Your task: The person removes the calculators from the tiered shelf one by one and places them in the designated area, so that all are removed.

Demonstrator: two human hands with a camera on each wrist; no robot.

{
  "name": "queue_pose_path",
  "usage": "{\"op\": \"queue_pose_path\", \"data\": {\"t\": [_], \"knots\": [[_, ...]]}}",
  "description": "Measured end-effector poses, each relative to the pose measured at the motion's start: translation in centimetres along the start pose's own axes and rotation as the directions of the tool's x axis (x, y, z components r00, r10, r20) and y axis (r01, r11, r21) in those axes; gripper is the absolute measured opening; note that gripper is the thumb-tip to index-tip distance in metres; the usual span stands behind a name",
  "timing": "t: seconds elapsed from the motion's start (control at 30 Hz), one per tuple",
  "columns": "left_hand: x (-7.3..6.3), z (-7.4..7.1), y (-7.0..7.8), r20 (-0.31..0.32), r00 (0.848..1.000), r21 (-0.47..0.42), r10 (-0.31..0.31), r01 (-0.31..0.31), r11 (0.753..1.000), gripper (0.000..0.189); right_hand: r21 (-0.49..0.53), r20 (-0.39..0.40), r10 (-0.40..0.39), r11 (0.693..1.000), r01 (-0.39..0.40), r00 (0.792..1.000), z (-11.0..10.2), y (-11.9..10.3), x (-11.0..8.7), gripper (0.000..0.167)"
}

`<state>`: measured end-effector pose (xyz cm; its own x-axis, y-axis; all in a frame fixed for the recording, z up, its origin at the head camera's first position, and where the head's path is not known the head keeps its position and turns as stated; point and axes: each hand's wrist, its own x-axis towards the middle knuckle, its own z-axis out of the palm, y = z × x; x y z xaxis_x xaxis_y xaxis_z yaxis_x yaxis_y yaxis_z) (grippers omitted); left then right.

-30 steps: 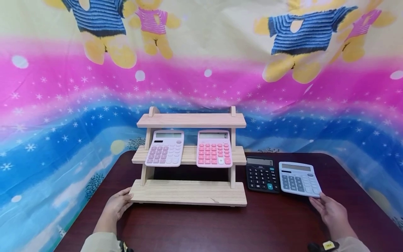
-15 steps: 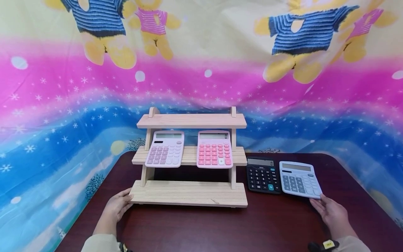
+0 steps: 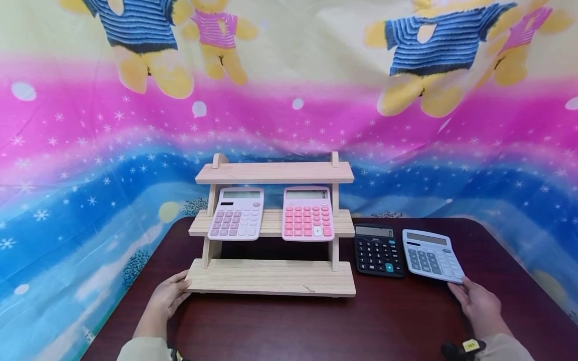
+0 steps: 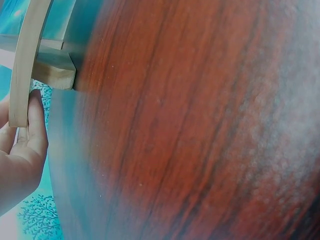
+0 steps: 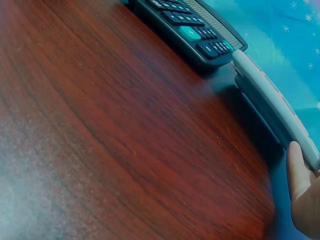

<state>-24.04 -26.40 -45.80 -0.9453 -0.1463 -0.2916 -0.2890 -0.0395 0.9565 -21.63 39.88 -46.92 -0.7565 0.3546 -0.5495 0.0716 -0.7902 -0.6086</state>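
My left hand (image 3: 168, 298) grips the left end of the bottom board (image 3: 271, 277) of a three-tier wooden shelf. The left wrist view shows fingers of that hand (image 4: 36, 120) on both sides of the board (image 4: 25, 65). My right hand (image 3: 479, 305) pinches the lower right corner of a white calculator (image 3: 433, 255) with grey keys. From the right wrist, the calculator (image 5: 272, 97) appears edge-on with dark shadow beneath it. A black calculator (image 3: 379, 250) with a teal key lies just left of it on the table.
The middle board (image 3: 272, 223) bears a white calculator with mauve keys (image 3: 236, 213) and a pink calculator (image 3: 308, 213), both leaning back. Behind the dark wooden table (image 3: 289, 326) hangs a printed cloth (image 3: 289, 130). The top board (image 3: 274, 172) is bare.
The white calculator with grey keys has shifted and turned slightly, widening its gap from the black one. My right hand has moved slightly right with it. My left hand stays at the shelf.
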Motion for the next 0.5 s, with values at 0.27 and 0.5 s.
{"op": "queue_pose_path", "data": {"t": [0.27, 0.5], "knots": [[-0.21, -0.05, 0.15, 0.005, 1.000, 0.004, -0.008, 0.008, 1.000, 0.058, 0.111, -0.009, 0.012, 0.994, -0.011, 1.000, 0.11, -0.38, -0.24, 0.028], [-0.36, 0.08, 0.28, 0.003, 1.000, 0.001, -0.009, 0.009, 1.000, 0.059, 0.181, -0.052, -0.005, 0.983, 0.014, 0.999, -0.12, -0.60, 0.55, 0.032]]}}
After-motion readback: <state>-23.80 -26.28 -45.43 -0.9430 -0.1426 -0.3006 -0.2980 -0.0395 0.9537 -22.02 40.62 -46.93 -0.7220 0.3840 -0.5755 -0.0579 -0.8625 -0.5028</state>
